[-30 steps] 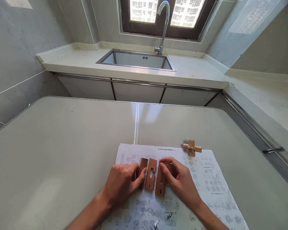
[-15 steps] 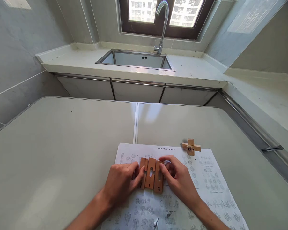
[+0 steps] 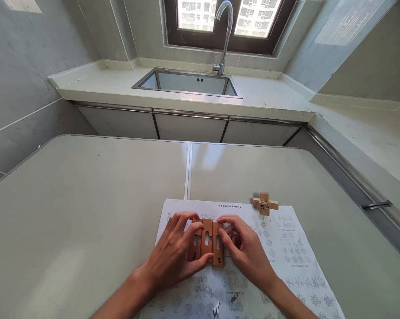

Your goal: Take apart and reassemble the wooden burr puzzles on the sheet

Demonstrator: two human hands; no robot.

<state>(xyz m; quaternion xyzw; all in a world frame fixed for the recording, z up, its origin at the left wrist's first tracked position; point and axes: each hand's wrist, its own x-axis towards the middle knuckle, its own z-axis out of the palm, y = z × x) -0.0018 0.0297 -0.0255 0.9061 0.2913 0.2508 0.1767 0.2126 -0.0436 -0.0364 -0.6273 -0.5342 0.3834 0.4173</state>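
Three flat wooden puzzle pieces with slots lie side by side on a printed paper sheet point(image 3: 306, 248). The right piece point(image 3: 218, 256) bears a "2"; the middle piece point(image 3: 207, 225) has a slot cut through its centre. The left piece point(image 3: 195, 254) is partly hidden by my left hand point(image 3: 169, 248). That hand is arched over the pieces lengthwise, fingers at their far ends and thumb at the near end of the middle one. My right hand point(image 3: 248, 248) pinches the far right edge of the right piece between thumb and fingers.
A small cross-shaped wooden puzzle assembly point(image 3: 265, 204) stands at the sheet's far edge. The pale table point(image 3: 87, 199) has a seam down its middle. Beyond it are a counter point(image 3: 269, 93), a sink point(image 3: 183, 82) and a tap point(image 3: 227, 35).
My left hand has opened from a pinch on the left piece's side to a wider span over the pieces' ends. The pieces have shifted slightly left and sit straighter. My right hand stays at the right piece.
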